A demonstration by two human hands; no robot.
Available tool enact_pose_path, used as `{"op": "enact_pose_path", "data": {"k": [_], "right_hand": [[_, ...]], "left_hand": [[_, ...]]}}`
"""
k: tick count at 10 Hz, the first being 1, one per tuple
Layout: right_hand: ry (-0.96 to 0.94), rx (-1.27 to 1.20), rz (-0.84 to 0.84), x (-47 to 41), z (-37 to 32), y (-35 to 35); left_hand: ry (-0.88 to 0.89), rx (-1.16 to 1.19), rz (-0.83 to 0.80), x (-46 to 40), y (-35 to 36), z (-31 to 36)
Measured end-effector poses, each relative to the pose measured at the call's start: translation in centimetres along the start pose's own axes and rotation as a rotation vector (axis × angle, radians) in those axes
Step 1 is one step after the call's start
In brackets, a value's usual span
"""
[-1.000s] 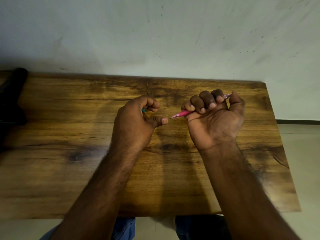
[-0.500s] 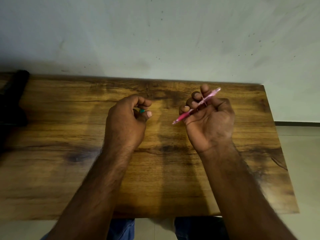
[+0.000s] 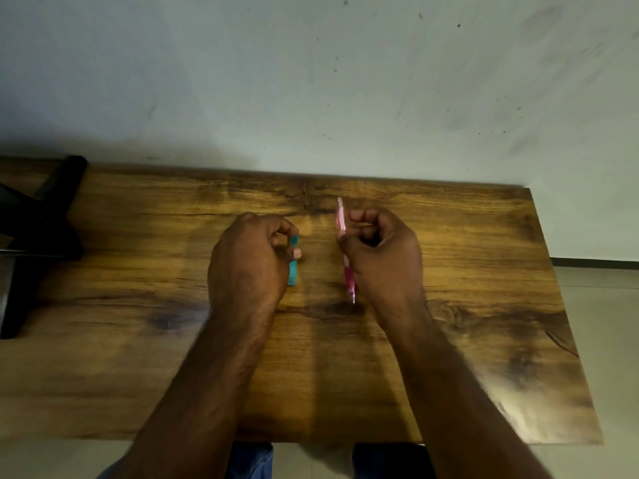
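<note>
Left hand (image 3: 247,262) pinching teal cap (image 3: 293,267), right hand (image 3: 382,257) curled round pink pen (image 3: 345,250), both above bench (image 3: 138,357).

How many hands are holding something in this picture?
2. The left hand pinches a teal cap; the right hand grips a pink pen, both above the table.

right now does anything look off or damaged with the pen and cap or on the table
Nothing stands out. The right hand grips a pink pen, tip toward the person, and the left hand pinches a teal cap beside it, the two apart. Both look whole, though blurred. The wooden table shows only dark grain, no spill.
</note>
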State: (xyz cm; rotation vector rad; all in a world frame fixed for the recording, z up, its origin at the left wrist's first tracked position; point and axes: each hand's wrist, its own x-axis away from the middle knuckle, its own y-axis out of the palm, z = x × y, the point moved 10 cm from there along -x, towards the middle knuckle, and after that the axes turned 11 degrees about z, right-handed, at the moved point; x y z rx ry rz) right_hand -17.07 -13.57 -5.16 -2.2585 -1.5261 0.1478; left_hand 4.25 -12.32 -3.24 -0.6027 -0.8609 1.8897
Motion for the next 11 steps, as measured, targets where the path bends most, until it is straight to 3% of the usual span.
{"op": "enact_pose_path", "data": {"k": [5, 9, 11], "right_hand": [[-0.223, 0.346, 0.034, 0.9, -0.6, 1.0], [-0.248, 0.385, 0.025, 0.9, -0.8, 1.0], [-0.333, 0.315, 0.171, 1.0, -2.7, -0.7]], "left_hand": [[-0.004, 0.0, -0.049, 0.4, 0.9, -0.2], [0.007, -0.007, -0.054, 0.4, 1.2, -0.2], [0.081, 0.004, 0.065, 0.1, -0.2, 0.8]]}}
